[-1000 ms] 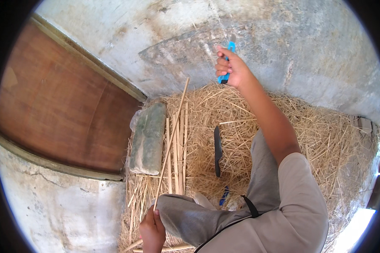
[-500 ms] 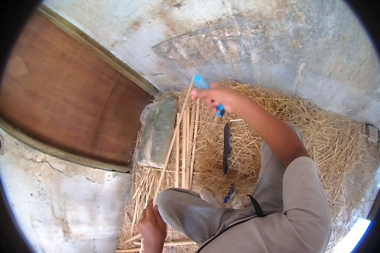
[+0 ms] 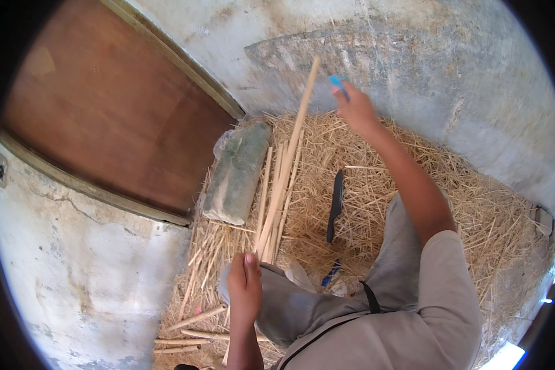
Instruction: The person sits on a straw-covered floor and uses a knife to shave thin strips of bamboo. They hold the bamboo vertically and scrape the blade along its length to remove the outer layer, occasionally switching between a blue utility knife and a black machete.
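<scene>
A long pale strip of split wood or bamboo (image 3: 295, 135) slants up from my left hand (image 3: 245, 280), whose fingers are closed round its lower end beside my knee. Farther forward, near the wall, my right hand (image 3: 356, 108) is closed on a small blue tool (image 3: 338, 85). Motion smears the tool, so its exact kind is unclear. It stands a little to the right of the strip's far end, apart from it. A black knife (image 3: 335, 206) lies on the straw between my legs and the wall.
Several pale strips (image 3: 264, 191) lie next to a greenish stone block (image 3: 237, 179). Short sticks (image 3: 203, 317) rest at lower left. A small blue item (image 3: 331, 272) lies near my lap. Straw (image 3: 475, 185) spreads over the floor, bounded by a stained wall (image 3: 413, 80) and a brown wooden door (image 3: 111, 117).
My left hand has risen up and right, and the strip's far end has swung up and right. My right hand has moved forward and right with the blue tool. The view has shifted slightly.
</scene>
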Demonstrator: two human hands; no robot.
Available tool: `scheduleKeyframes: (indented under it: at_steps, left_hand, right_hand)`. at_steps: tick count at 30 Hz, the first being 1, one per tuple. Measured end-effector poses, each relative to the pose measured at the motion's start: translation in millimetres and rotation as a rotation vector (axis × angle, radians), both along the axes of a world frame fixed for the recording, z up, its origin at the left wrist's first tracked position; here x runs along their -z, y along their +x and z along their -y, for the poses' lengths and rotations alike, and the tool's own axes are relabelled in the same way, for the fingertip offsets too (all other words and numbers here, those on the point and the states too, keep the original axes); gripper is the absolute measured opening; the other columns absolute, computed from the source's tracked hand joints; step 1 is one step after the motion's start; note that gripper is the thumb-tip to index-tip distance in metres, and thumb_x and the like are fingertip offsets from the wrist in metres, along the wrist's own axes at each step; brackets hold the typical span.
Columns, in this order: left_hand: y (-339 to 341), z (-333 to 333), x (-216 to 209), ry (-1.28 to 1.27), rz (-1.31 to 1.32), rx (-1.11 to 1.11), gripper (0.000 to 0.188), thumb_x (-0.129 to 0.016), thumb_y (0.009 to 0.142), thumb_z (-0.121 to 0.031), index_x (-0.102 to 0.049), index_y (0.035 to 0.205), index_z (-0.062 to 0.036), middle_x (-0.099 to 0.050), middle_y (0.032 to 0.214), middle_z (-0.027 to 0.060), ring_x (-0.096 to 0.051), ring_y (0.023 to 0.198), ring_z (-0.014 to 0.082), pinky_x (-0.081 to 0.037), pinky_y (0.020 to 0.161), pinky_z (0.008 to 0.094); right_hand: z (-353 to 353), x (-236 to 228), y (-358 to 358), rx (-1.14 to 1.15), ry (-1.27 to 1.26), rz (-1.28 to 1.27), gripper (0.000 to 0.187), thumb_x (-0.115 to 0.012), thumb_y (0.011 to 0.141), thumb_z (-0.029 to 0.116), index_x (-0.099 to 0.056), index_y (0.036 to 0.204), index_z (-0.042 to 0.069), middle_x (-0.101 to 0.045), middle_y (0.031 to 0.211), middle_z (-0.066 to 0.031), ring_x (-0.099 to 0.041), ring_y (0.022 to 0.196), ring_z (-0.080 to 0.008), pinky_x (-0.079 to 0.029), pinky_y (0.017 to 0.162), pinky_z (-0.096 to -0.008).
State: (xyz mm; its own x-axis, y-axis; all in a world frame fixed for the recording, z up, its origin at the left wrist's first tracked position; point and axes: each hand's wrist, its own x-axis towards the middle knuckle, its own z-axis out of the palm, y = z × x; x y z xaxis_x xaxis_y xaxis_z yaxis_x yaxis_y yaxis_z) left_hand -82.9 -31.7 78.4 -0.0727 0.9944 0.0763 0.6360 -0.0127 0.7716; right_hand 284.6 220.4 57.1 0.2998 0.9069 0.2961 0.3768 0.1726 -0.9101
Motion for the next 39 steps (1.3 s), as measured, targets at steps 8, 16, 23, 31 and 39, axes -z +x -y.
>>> scheduleKeyframes:
  at_steps: [8,16,23,31,39]
  left_hand:
    - [77,-65,-31,-0.034,0.483,0.14,0.018,-0.055,0.106,-0.025,-0.054,0.104,-0.007,-0.045,0.072,-0.0046,-0.04,0.058,0.0028,-0.031,0.049,0.0191]
    - [89,-70,-13,-0.033,0.632,0.144,0.022,-0.05,0.109,-0.026,-0.057,0.118,-0.0079,-0.043,0.069,-0.0067,-0.035,0.054,-0.0003,-0.026,0.046,0.0181]
    - [75,-63,-9,0.016,0.651,0.063,0.027,-0.049,0.109,-0.028,-0.057,0.121,-0.0056,-0.043,0.069,-0.0068,-0.034,0.055,-0.0004,-0.026,0.047,0.0177]
    - [68,-78,2,0.078,0.55,0.078,0.025,-0.048,0.11,-0.025,-0.057,0.118,-0.0028,-0.046,0.071,-0.0052,-0.038,0.059,0.0005,-0.03,0.051,0.0187]
    - [73,-85,-1,0.028,0.58,0.057,0.025,-0.047,0.11,-0.025,-0.056,0.115,-0.0028,-0.044,0.069,-0.0057,-0.035,0.056,0.0001,-0.025,0.049,0.0186]
  right_hand:
    - [62,-15,-76,-0.447,0.177,0.43,0.047,-0.035,0.108,0.05,-0.051,0.104,0.006,-0.05,0.061,-0.0066,-0.052,0.051,-0.0222,-0.044,0.053,-0.0389]
    - [97,-19,-95,-0.377,0.261,0.549,0.037,-0.049,0.105,0.044,-0.054,0.102,0.007,-0.058,0.057,-0.011,-0.061,0.049,-0.0323,-0.045,0.048,-0.0437]
    - [106,-12,-101,-0.375,0.266,0.492,0.031,-0.058,0.102,0.035,-0.054,0.098,0.005,-0.057,0.054,-0.0107,-0.061,0.046,-0.031,-0.044,0.043,-0.0409]
    - [115,-22,-117,-0.541,0.396,0.631,0.03,-0.064,0.099,0.033,-0.058,0.096,0.004,-0.059,0.062,-0.0095,-0.062,0.049,-0.0273,-0.044,0.043,-0.0385]
    - [99,-19,-115,-0.457,0.476,0.772,0.035,-0.07,0.093,0.037,-0.058,0.086,0.006,-0.059,0.064,-0.0078,-0.059,0.047,-0.0234,-0.042,0.042,-0.0357]
